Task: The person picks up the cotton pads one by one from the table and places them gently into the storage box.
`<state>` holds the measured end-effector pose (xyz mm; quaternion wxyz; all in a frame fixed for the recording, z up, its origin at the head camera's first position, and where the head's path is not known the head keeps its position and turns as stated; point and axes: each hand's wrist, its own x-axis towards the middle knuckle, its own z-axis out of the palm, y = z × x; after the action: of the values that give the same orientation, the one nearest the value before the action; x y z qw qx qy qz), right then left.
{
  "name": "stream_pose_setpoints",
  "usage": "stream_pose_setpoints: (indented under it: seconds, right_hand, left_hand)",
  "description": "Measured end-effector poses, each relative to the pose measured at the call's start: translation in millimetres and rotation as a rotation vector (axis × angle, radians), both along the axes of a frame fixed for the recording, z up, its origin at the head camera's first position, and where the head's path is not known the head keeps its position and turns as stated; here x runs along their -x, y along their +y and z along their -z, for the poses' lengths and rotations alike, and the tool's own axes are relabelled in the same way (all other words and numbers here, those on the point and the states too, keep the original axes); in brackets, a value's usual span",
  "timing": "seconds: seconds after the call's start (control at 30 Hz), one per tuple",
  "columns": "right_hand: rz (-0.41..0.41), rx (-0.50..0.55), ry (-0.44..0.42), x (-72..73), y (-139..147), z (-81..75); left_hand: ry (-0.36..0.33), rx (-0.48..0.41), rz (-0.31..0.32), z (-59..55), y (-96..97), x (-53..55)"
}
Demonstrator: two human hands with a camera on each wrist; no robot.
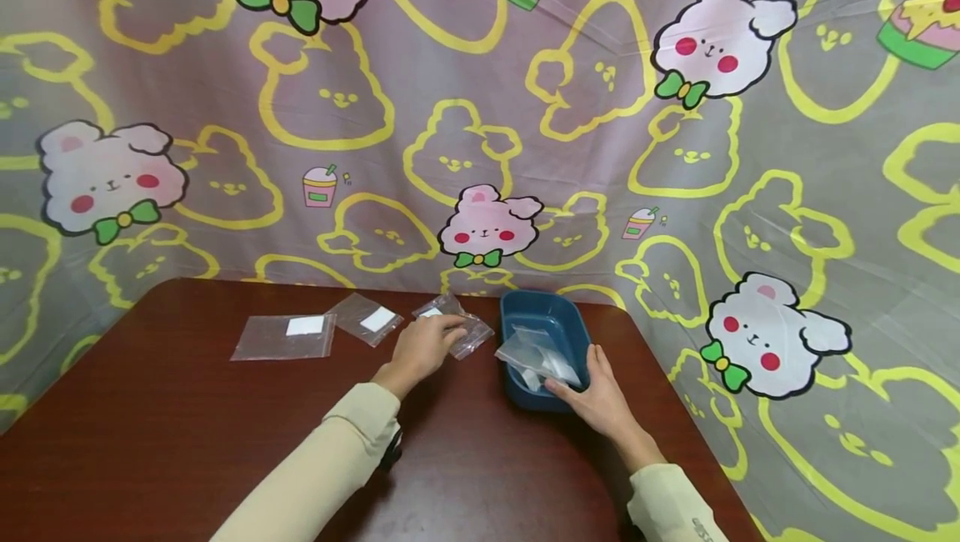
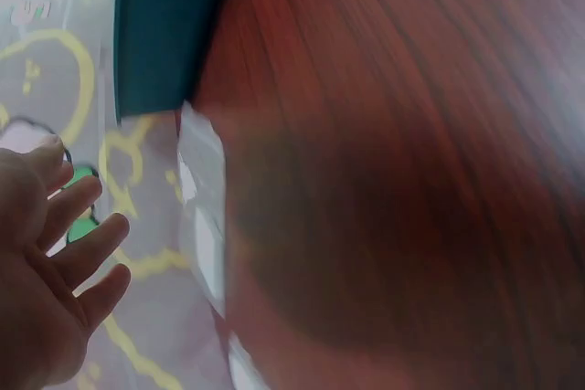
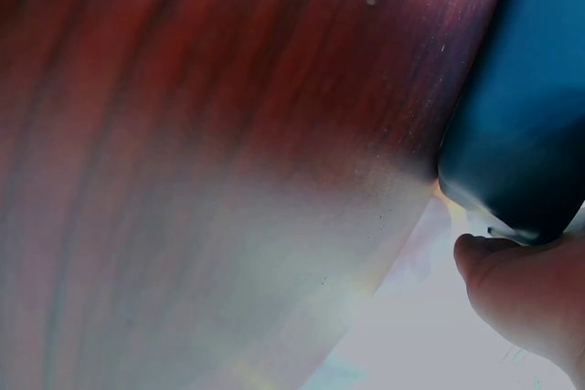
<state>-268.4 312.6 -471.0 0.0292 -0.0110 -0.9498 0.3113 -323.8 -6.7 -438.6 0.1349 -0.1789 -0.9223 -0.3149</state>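
My left hand (image 1: 427, 348) hovers at the near left side of a clear plastic zip bag (image 1: 474, 333) with a white label. In the left wrist view its fingers (image 2: 96, 239) are spread and loosely bent, with nothing between them. My right hand (image 1: 606, 400) holds the near right side of a blue plastic bin (image 1: 551, 302), fingers along the outer wall and thumb over the rim. Clear bags with white pieces (image 1: 538, 356) lie in the bin, some of them rising over its left rim. Beside the bin, the right thumb (image 3: 507, 285) shows in the right wrist view.
Two more clear zip bags with white labels lie to the left, one flat bag (image 1: 281, 338) and one tilted bag (image 1: 365, 319). They rest on a dark red-brown wooden table (image 1: 187, 442). A printed cloth (image 1: 420, 158) hangs behind and along the sides.
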Motion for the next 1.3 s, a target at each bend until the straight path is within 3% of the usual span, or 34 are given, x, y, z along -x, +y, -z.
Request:
stream_pose_setpoints:
  seconds: [0.13, 0.4, 0.7, 0.97, 1.13, 1.3]
  right_hand:
    - [0.002, 0.002, -0.005, -0.2, -0.2, 0.8]
    - [0.008, 0.002, 0.000, -0.4, 1.1, 0.8]
    - [0.004, -0.008, -0.001, -1.6, 0.9, -0.5]
    - [0.001, -0.030, -0.011, -0.1, 3.3, 0.0]
    - [-0.007, -0.027, -0.008, 0.6, 4.1, 0.9]
    - [-0.011, -0.023, -0.010, 0.8, 4.2, 1.7]
  left_hand:
    - [0.012, -0.028, -0.032, 10.6, -27.4, -0.3]
    - [-0.041, -0.032, -0.108, 23.1, -78.9, -1.2]
    - [-0.052, -0.037, -0.191, 25.9, -127.9, 0.7]
    - [-0.090, -0.016, -0.257, 26.8, -159.7, -1.1]
    - [-0.153, -0.015, -0.288, 31.5, -174.4, -1.3]
    - [-0.191, 0.020, -0.294, 34.3, -187.3, -1.6]
